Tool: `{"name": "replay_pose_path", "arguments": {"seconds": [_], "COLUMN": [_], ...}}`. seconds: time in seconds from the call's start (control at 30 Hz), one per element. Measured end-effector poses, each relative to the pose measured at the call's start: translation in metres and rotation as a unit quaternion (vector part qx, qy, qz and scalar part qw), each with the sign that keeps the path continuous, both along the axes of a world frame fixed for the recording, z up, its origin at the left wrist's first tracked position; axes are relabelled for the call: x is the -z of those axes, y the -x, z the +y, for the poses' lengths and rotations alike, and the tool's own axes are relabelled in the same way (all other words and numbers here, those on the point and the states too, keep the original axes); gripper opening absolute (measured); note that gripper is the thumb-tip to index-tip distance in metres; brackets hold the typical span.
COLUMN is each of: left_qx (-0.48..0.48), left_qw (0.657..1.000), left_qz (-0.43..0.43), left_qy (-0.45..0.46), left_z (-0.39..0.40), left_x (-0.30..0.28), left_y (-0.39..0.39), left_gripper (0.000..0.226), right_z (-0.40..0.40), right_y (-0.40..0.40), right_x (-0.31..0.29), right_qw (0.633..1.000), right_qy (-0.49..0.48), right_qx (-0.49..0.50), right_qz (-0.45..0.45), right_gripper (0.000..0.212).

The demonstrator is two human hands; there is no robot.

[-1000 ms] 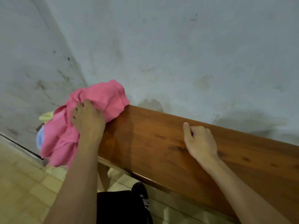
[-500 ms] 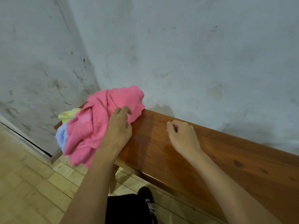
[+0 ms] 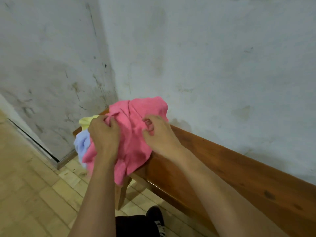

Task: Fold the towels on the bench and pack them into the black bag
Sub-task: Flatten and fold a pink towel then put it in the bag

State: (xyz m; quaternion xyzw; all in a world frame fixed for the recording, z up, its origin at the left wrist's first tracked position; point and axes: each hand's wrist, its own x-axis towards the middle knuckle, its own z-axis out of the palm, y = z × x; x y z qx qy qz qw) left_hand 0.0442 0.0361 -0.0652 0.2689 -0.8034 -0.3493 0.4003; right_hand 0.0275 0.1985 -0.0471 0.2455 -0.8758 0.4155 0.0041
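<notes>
A crumpled pink towel [image 3: 135,134] lies heaped on the left end of the wooden bench [image 3: 230,171], partly hanging over its front edge. Under it, at the left, a yellow towel [image 3: 86,121] and a light blue towel [image 3: 82,144] stick out. My left hand [image 3: 104,135] grips the pink towel's left side with curled fingers. My right hand [image 3: 157,132] pinches a fold of the same towel on its right side. A black bag [image 3: 135,225] shows at the bottom edge, mostly cut off, below the bench.
The bench stands against a stained white wall [image 3: 222,65] that meets another wall in the corner behind the towels. A bench leg [image 3: 122,194] reaches down to the tan tiled floor [image 3: 34,194]. A metal door rail [image 3: 34,142] runs along the left wall's base.
My right hand has left the bare bench top and moved left onto the pink towel, taking a fold. My left hand has shifted and now grips the towel's left side.
</notes>
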Motion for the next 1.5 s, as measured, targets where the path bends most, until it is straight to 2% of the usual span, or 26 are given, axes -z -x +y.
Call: {"name": "replay_pose_path", "arguments": {"seconds": [0.1,0.2,0.23,0.27,0.33,0.37,0.4,0.5,0.57,0.63,0.67,0.7,0.77,0.83,0.87,0.93,1.0,1.03,1.1,1.17,1.23,1.3,1.37,1.4,1.47,1.5], "left_qx": [-0.018,0.128,0.189,0.248,0.357,0.398,0.431,0.515,0.555,0.564,0.553,0.522,0.388,0.276,0.255,0.238,0.218,0.214,0.22,0.227,0.23,0.243,0.275,0.291,0.298,0.296], "left_qw": [0.998,0.974,0.96,0.947,0.915,0.899,0.884,0.84,0.813,0.804,0.81,0.833,0.914,0.96,0.967,0.966,0.964,0.964,0.963,0.958,0.954,0.953,0.946,0.939,0.927,0.925], "left_qz": [0.053,0.103,0.104,0.096,0.079,0.064,0.046,-0.028,-0.085,-0.13,-0.136,-0.127,-0.073,-0.016,-0.02,-0.083,-0.13,-0.137,-0.131,-0.131,-0.119,-0.085,-0.075,-0.097,-0.151,-0.158], "left_qy": [-0.036,-0.156,-0.177,-0.181,-0.173,-0.172,-0.174,-0.17,-0.152,-0.138,-0.14,-0.136,-0.091,-0.041,-0.007,0.055,0.079,0.079,0.085,0.118,0.15,0.159,0.157,0.156,0.168,0.179], "left_z": [0.007,0.016,0.021,0.026,0.034,0.037,0.038,0.036,0.03,0.028,0.027,0.027,0.024,0.016,0.012,0.008,0.006,0.007,0.01,0.015,0.02,0.029,0.036,0.039,0.042,0.04], "left_x": [-0.016,-0.026,-0.029,-0.03,-0.03,-0.03,-0.029,-0.025,-0.021,-0.02,-0.019,-0.018,-0.013,-0.006,-0.002,0.007,0.016,0.017,0.018,0.018,0.016,0.014,0.014,0.017,0.025,0.028], "left_y": [-0.001,-0.006,-0.009,-0.012,-0.019,-0.02,-0.022,-0.024,-0.024,-0.025,-0.026,-0.025,-0.021,-0.017,-0.015,-0.015,-0.014,-0.013,-0.01,-0.007,-0.005,-0.002,0.001,0.002,0.002,0.003], "left_gripper": [0.026,0.018,0.015,0.012,0.01,0.009,0.008,0.01,0.007,0.006,0.006,0.008,0.011,0.008,0.015,0.046,0.071,0.074,0.064,0.044,0.026,0.024,0.019,0.02,0.034,0.037], "right_z": [-0.013,-0.024,-0.027,-0.028,-0.027,-0.023,-0.021,-0.016,-0.013,-0.011,-0.009,-0.008,-0.002,0.008,0.014,0.026,0.038,0.043,0.053,0.066,0.079,0.089,0.1,0.105,0.114,0.12], "right_y": [-0.002,-0.005,-0.004,-0.001,0.007,0.012,0.014,0.02,0.022,0.021,0.021,0.02,0.024,0.025,0.026,0.022,0.018,0.016,0.013,0.015,0.017,0.015,0.013,0.011,0.007,0.006], "right_x": [0.002,-0.003,-0.007,-0.012,-0.019,-0.02,-0.021,-0.013,-0.01,-0.012,-0.013,-0.014,-0.013,-0.015,-0.015,-0.014,-0.014,-0.015,-0.018,-0.013,-0.007,-0.001,0.001,0.0,0.003,0.004], "right_qw": [0.999,0.982,0.963,0.927,0.828,0.796,0.784,0.839,0.865,0.884,0.884,0.877,0.844,0.805,0.781,0.723,0.696,0.69,0.676,0.695,0.748,0.81,0.882,0.913,0.929,0.923], "right_qy": [0.033,0.149,0.206,0.28,0.402,0.427,0.428,0.33,0.28,0.249,0.255,0.273,0.345,0.42,0.456,0.527,0.565,0.579,0.601,0.574,0.497,0.387,0.19,0.047,-0.202,-0.27], "right_qx": [-0.01,0.019,0.041,0.065,0.098,0.102,0.092,0.092,0.11,0.111,0.12,0.135,0.16,0.158,0.154,0.166,0.207,0.229,0.251,0.295,0.308,0.277,0.24,0.214,0.144,0.133], "right_qz": [-0.02,-0.113,-0.168,-0.241,-0.379,-0.416,-0.439,-0.423,-0.4,-0.38,-0.373,-0.372,-0.378,-0.388,-0.397,-0.414,-0.391,-0.37,-0.344,-0.317,-0.315,-0.343,-0.359,-0.343,-0.273,-0.241], "right_gripper": [0.042,0.042,0.037,0.033,0.039,0.043,0.042,0.019,0.027,0.028,0.029,0.029,0.021,0.015,0.018,0.028,0.028,0.028,0.027,0.023,0.023,0.039,0.068,0.076,0.079,0.069]}}
